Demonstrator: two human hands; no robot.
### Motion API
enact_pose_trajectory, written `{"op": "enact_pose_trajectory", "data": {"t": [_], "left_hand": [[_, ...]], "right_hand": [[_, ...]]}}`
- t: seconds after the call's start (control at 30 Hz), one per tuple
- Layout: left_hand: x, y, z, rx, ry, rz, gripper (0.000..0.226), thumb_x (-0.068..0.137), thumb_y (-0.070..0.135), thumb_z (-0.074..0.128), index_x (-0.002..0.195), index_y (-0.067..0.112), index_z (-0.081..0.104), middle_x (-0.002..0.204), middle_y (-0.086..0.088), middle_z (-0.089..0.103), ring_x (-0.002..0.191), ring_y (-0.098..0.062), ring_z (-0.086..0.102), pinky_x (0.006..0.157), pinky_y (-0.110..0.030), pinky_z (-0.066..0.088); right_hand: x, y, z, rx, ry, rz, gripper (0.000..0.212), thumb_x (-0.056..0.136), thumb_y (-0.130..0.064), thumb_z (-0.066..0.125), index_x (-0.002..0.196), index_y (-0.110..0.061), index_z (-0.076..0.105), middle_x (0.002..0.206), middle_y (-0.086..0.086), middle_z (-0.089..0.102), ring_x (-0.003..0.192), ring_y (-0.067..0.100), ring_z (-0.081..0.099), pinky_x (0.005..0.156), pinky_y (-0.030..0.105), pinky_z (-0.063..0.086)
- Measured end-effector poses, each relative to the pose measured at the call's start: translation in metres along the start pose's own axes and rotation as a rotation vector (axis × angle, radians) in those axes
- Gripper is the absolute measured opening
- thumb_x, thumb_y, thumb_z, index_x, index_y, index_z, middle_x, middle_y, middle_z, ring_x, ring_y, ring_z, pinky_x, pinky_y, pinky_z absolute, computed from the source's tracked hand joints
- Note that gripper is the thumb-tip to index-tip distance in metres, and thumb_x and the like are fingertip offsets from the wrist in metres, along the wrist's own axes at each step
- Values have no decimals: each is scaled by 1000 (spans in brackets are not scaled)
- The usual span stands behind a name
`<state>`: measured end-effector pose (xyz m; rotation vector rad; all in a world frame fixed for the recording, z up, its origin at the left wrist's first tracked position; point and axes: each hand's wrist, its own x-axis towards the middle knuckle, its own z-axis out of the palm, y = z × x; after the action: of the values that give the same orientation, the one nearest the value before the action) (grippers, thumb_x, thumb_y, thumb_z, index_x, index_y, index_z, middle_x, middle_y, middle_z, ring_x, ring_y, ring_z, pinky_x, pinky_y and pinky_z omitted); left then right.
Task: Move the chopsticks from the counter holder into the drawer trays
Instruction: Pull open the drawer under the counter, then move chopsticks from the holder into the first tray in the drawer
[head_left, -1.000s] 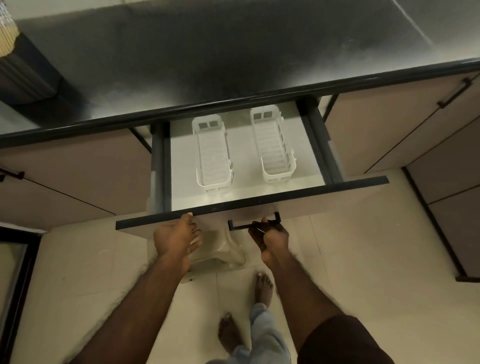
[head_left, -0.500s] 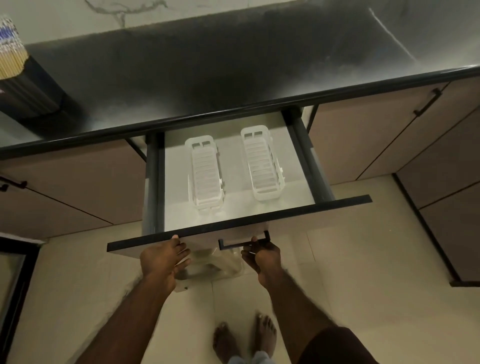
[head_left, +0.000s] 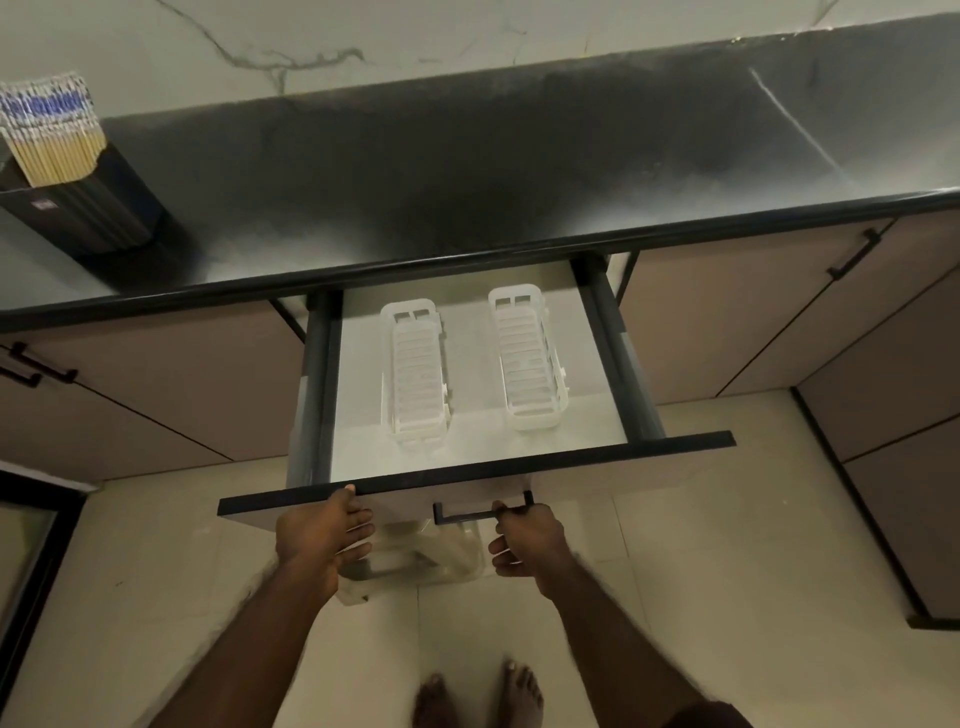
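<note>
Gripping the top edge of the open drawer (head_left: 467, 475) front with the left hand (head_left: 322, 535), thumb over the edge; curling the right hand (head_left: 524, 538) fingers around the black drawer handle (head_left: 480, 512). Lying side by side but apart on the drawer floor: two white slotted trays (head_left: 418, 374) (head_left: 527, 353), holding nothing. Standing bundled upright in the dark ribbed holder (head_left: 93, 208) at the counter's (head_left: 467, 171) far left: the chopsticks (head_left: 49, 130), well apart from the drawer.

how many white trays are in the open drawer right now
2. The left tray and the right tray lie side by side, apart, on the drawer floor. More could hide under the counter.
</note>
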<state>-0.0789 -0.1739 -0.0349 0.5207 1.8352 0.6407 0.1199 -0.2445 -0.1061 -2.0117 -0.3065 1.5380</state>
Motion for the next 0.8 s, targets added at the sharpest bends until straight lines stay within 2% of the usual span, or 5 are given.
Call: {"op": "enact_pose_trajectory", "data": {"t": [0.17, 0.37, 0.57, 0.63, 0.8], "left_hand": [[-10, 11, -2, -8, 44, 76, 26, 92, 22, 64, 91, -3, 68, 88, -19, 72, 80, -30, 71, 67, -40, 59], [-28, 31, -5, -16, 62, 235, 21, 91, 19, 64, 96, -1, 69, 87, -17, 74, 80, -29, 72, 77, -45, 60], [-56, 55, -21, 79, 125, 511, 25, 92, 25, 63, 105, 6, 72, 91, -8, 73, 86, -19, 68, 83, -38, 55], [-63, 64, -31, 131, 157, 607, 20, 92, 28, 64, 98, 12, 74, 85, -6, 72, 81, -15, 65, 75, -31, 52], [-72, 85, -64, 128, 190, 774, 20, 91, 26, 64, 107, 17, 72, 83, 16, 66, 81, 4, 60, 73, -21, 51]], "right_hand": [[-34, -33, -8, -198, -58, -277, 29, 97, -36, 57, 95, -8, 67, 85, 14, 73, 66, 18, 67, 66, 30, 60], [-56, -81, -1, -391, -22, -504, 34, 92, -48, 57, 91, -16, 69, 86, 3, 74, 82, 21, 71, 82, 45, 60], [-85, -124, 11, -490, 15, -683, 33, 94, -47, 55, 97, -17, 68, 88, -2, 72, 84, 16, 67, 81, 33, 54], [-95, -134, 17, -500, 25, -738, 31, 94, -46, 55, 92, -17, 67, 84, -4, 70, 82, 15, 65, 79, 32, 53], [-119, -155, 43, -514, 15, -849, 29, 93, -47, 56, 91, -20, 66, 88, -8, 71, 86, 12, 65, 79, 31, 53]]}}
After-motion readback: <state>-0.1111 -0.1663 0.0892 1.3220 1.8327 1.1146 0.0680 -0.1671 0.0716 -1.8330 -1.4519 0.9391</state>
